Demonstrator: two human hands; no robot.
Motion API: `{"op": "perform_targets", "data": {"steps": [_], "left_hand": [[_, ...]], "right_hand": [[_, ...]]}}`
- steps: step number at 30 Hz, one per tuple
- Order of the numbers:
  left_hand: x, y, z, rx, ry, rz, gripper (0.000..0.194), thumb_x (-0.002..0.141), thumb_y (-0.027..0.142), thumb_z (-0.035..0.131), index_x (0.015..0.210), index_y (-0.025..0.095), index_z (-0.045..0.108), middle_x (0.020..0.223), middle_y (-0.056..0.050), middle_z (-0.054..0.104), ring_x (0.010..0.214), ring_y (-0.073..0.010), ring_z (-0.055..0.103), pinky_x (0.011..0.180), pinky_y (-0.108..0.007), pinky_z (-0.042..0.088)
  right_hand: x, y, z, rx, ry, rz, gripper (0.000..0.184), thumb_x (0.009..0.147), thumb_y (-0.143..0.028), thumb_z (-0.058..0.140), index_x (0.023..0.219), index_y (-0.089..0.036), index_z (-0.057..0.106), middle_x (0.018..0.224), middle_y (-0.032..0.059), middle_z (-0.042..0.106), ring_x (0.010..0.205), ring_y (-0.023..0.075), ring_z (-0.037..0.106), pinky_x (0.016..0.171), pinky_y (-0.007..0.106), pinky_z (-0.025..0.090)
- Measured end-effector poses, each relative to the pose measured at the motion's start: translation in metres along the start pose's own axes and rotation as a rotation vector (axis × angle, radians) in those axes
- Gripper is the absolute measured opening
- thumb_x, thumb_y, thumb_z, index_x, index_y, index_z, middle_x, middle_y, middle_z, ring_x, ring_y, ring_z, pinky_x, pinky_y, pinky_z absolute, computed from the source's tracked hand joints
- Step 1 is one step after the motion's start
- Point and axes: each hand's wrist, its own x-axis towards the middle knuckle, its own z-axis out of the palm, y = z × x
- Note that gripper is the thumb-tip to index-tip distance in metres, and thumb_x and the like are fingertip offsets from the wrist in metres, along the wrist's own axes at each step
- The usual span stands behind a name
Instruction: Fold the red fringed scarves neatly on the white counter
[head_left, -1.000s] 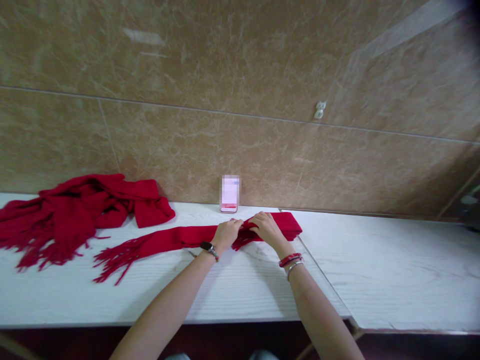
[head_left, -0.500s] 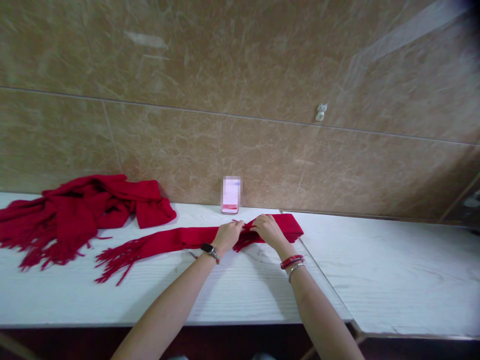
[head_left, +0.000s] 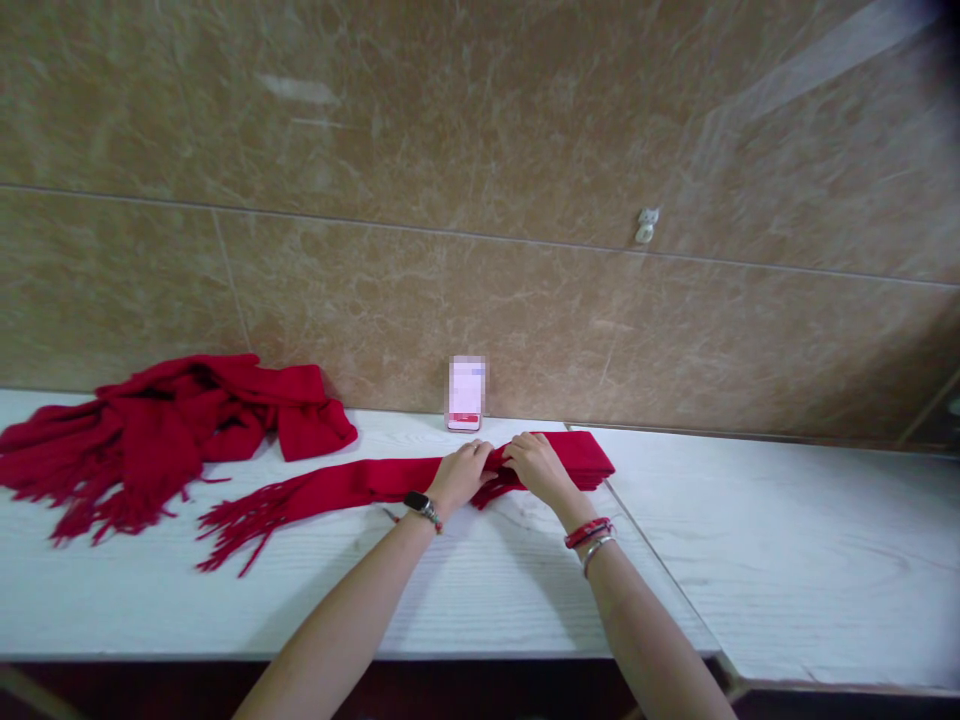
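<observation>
A red fringed scarf (head_left: 401, 480) lies lengthwise on the white wooden surface, its right part folded into layers and its left fringe spread out flat. My left hand (head_left: 463, 474), with a dark watch at the wrist, is closed on the scarf near its middle. Just to the right, my right hand (head_left: 535, 463) has its fingers curled over the folded part. The fingertips of both hands are close together on the cloth. Some fringe hangs out below the fold between them.
A loose heap of red scarf cloth (head_left: 169, 430) lies at the left by the wall. Behind my hands a phone (head_left: 466, 392) leans upright on the tiled wall (head_left: 375, 290). A small white hook (head_left: 646, 226) is on the wall. The white tabletop (head_left: 787, 560) has a seam at right.
The view has shifted slightly. Both hands stay on the scarf in nearly the same place, with the fingers moving only a little on the cloth.
</observation>
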Motion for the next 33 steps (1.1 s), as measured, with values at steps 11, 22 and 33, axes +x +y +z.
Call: {"op": "perform_targets", "data": {"steps": [11,22,33], "left_hand": [[-0.004,-0.011,0.0,-0.029,0.001,-0.005,0.016,0.088,0.02,0.043,0.094,0.019,0.058,0.095,-0.005,0.063,0.089,-0.0171,0.058,0.077,-0.027,0.045],[-0.004,-0.02,-0.005,-0.019,0.019,0.002,0.014,0.083,0.022,0.052,0.096,0.021,0.057,0.098,-0.002,0.063,0.091,-0.0165,0.058,0.079,-0.025,0.044],[-0.008,-0.039,-0.023,0.072,-0.132,0.101,0.017,0.077,0.012,0.049,0.085,0.02,0.063,0.088,-0.005,0.066,0.084,-0.0187,0.06,0.075,-0.027,0.045]], "right_hand": [[-0.002,-0.001,-0.008,0.054,0.013,0.007,0.007,0.082,-0.019,0.055,0.083,-0.017,0.062,0.081,0.0055,0.062,0.083,0.0194,0.051,0.073,0.031,0.033],[0.002,-0.011,0.003,-0.039,-0.026,-0.088,0.018,0.086,-0.023,0.051,0.073,-0.017,0.061,0.076,0.0056,0.062,0.077,0.0187,0.052,0.069,0.032,0.029],[0.001,-0.015,-0.003,-0.037,-0.035,-0.077,0.011,0.083,-0.026,0.056,0.083,-0.016,0.061,0.082,0.0062,0.063,0.083,0.0204,0.052,0.072,0.033,0.029]]}}
